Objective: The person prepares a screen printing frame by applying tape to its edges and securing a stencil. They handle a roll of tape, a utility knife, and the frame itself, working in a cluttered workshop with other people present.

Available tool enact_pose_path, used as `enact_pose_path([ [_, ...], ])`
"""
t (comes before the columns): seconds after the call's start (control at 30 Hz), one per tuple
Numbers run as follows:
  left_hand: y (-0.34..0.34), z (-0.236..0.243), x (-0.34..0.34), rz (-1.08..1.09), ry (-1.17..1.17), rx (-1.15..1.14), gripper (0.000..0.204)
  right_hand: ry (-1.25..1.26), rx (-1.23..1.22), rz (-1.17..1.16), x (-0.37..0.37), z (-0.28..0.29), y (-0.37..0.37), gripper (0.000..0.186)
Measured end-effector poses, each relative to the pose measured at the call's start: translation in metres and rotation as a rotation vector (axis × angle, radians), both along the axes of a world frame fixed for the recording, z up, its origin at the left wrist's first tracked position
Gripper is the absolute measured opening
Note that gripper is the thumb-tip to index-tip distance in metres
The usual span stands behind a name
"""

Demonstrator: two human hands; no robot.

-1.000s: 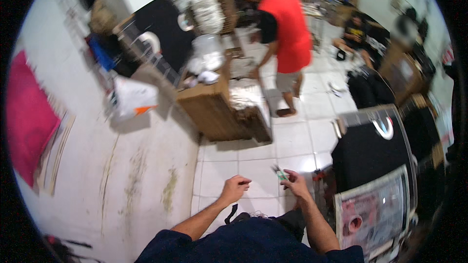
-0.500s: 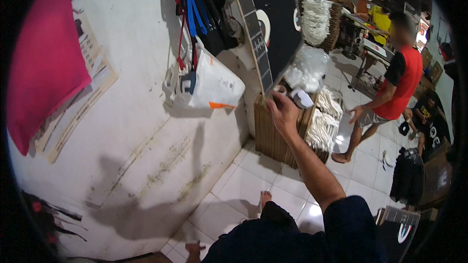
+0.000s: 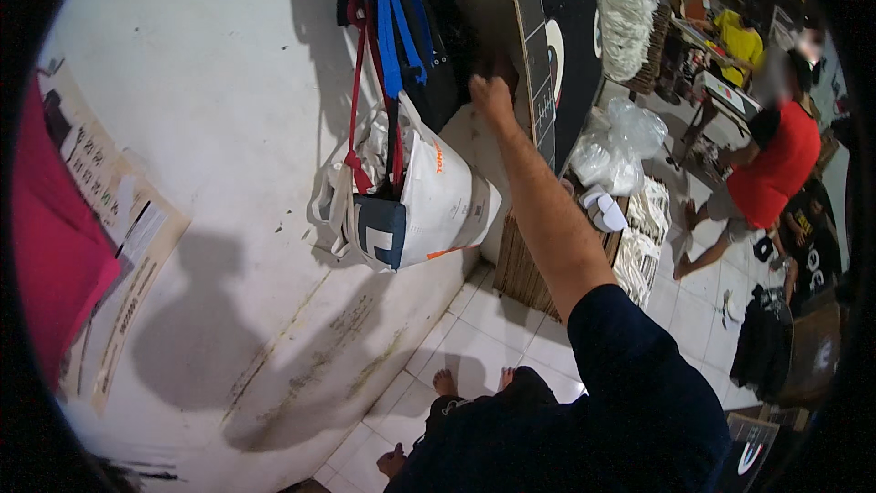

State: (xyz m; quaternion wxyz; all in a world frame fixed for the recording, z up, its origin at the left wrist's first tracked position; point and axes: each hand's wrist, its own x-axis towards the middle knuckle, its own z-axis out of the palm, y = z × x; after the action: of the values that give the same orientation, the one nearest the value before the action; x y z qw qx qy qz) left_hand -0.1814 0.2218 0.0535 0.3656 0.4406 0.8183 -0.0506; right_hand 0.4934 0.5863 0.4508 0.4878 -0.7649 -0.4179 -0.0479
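My right hand [image 3: 493, 96] is raised at arm's length against a bunch of black bags [image 3: 444, 32] hanging on the white wall. Its fingers are curled into the dark fabric, and I cannot tell whether they grip anything. Blue straps [image 3: 392, 27] and a red strap [image 3: 352, 82] hang just left of the hand. Below them hang a white tote bag [image 3: 438, 205] with orange trim and a navy-and-white bag [image 3: 379, 233]. A small skin-coloured shape low at the bottom edge may be my left hand [image 3: 394, 462]; its state does not show.
A black board with a white circle [image 3: 557, 46] leans right of the hand, above a wooden crate [image 3: 520, 265] holding clear plastic bags [image 3: 620, 137]. A person in a red shirt [image 3: 776, 164] stands on the tiled floor at right. A pink cloth [image 3: 46, 246] hangs far left.
My view has swung from the floor up to the wall. My right arm has risen from waist height and reached further into the hanging bags.
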Motion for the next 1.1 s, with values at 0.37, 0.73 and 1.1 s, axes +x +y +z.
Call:
enact_pose_path([
  [0.37, 0.165, 0.049, -0.023, 0.037, -0.6, 0.14, 0.056, -0.296, -0.095, -0.025, 0.015, 0.077, 0.007, 0.038],
  [0.73, 0.172, -0.034, -0.077, -0.473, -0.248, 0.217, 0.027, -0.015, 0.738, -0.355, -0.012, 0.027, -0.004, 0.042],
  [1.1, 0.124, -0.042, -0.034, -0.178, -0.344, 0.283, 0.037, -0.416, 0.447, -0.35, 0.021, 0.04, 0.024, 0.032],
])
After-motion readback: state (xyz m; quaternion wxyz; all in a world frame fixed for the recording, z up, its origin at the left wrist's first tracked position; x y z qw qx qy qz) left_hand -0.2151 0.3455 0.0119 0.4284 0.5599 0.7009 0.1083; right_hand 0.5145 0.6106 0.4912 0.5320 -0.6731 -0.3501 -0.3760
